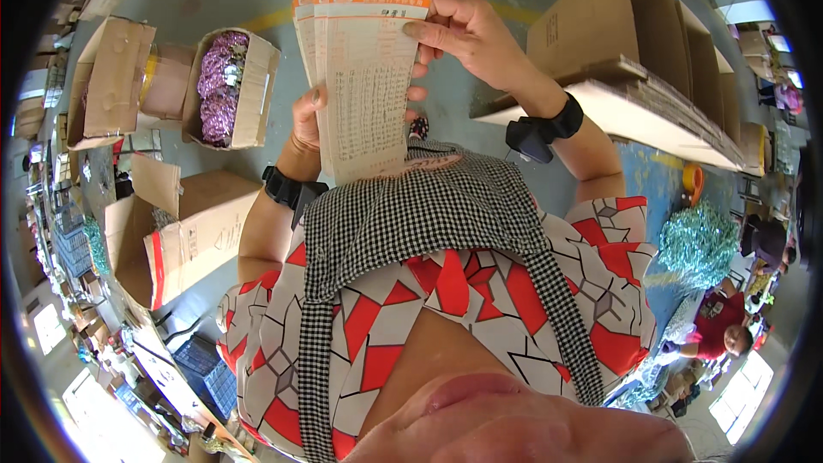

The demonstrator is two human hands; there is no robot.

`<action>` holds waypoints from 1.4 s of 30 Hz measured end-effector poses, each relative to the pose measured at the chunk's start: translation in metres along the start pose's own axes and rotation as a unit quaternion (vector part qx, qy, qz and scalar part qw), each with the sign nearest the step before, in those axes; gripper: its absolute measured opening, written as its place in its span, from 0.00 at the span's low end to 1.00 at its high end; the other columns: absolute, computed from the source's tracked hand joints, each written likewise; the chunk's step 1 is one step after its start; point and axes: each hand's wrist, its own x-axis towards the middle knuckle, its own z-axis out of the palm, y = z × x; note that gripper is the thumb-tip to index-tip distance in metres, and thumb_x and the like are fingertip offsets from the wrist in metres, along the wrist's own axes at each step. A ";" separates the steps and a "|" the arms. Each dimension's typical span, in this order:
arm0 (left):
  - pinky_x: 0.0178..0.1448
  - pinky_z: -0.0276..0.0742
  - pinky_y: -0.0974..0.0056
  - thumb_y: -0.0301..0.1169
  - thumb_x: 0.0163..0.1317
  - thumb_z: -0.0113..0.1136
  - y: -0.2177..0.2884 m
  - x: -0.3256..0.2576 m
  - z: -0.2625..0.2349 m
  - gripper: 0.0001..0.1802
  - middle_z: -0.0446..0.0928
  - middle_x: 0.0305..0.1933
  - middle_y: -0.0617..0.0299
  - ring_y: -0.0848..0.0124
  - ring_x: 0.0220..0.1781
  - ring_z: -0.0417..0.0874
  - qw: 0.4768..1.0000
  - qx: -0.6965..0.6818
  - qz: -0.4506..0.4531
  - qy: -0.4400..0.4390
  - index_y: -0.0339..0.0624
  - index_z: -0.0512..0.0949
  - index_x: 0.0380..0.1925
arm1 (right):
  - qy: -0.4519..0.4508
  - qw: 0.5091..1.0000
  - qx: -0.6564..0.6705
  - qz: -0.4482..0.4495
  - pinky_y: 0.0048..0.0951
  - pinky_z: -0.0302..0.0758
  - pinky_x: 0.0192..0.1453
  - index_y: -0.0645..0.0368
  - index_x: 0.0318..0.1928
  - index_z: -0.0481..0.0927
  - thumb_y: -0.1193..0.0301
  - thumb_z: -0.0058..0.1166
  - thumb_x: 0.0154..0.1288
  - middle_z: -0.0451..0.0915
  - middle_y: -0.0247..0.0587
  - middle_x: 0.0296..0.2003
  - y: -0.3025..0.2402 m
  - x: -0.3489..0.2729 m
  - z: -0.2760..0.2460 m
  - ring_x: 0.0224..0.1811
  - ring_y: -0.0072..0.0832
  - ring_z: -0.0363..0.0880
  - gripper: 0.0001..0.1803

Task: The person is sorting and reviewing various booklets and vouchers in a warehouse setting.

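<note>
A small stack of time cards (364, 86), pale with orange bands along the top and rows of dark writing, is held up in front of my checked apron. Their upper edges are fanned a little apart. My left hand (310, 116) grips the stack from its left side, thumb at the edge and fingertips showing past the right edge. At the top right corner my right hand (467, 39) pinches the front card, its thumb lying on the face. Both wrists wear black straps with a small black unit.
A carton of shiny purple tinsel (225, 90) stands at the left, near an open carton (193, 231). Large flattened cartons (617, 34) lean at the right. Beyond them lie a green tinsel heap (699, 240) and an orange tape roll (693, 180). Another person (720, 326) is at far right.
</note>
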 end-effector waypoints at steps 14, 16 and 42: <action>0.58 0.70 0.55 0.38 0.56 0.54 0.045 0.014 -0.052 0.31 0.70 0.55 0.50 0.59 0.54 0.74 0.985 -0.114 -0.009 0.127 0.36 0.61 0.58 | 0.162 0.986 -0.039 0.000 0.16 0.67 0.25 0.62 0.46 0.76 0.68 0.48 0.65 0.79 0.33 0.28 0.014 0.033 -0.020 0.23 0.14 0.73 0.13; 0.57 0.70 0.56 0.37 0.58 0.52 0.054 0.027 -0.052 0.29 0.70 0.55 0.50 0.59 0.54 0.74 0.983 -0.114 -0.042 0.141 0.35 0.61 0.58 | 0.164 0.986 -0.040 0.008 0.16 0.67 0.26 0.63 0.46 0.76 0.69 0.48 0.65 0.79 0.33 0.28 0.018 0.038 -0.030 0.23 0.14 0.73 0.13; 0.48 0.78 0.62 0.28 0.62 0.48 0.057 0.084 -0.042 0.19 0.73 0.49 0.51 0.63 0.48 0.78 0.970 0.145 -0.037 0.192 0.31 0.66 0.52 | 0.265 0.950 0.151 -0.064 0.28 0.75 0.47 0.60 0.49 0.70 0.68 0.52 0.63 0.79 0.39 0.35 0.045 0.041 -0.054 0.37 0.27 0.79 0.16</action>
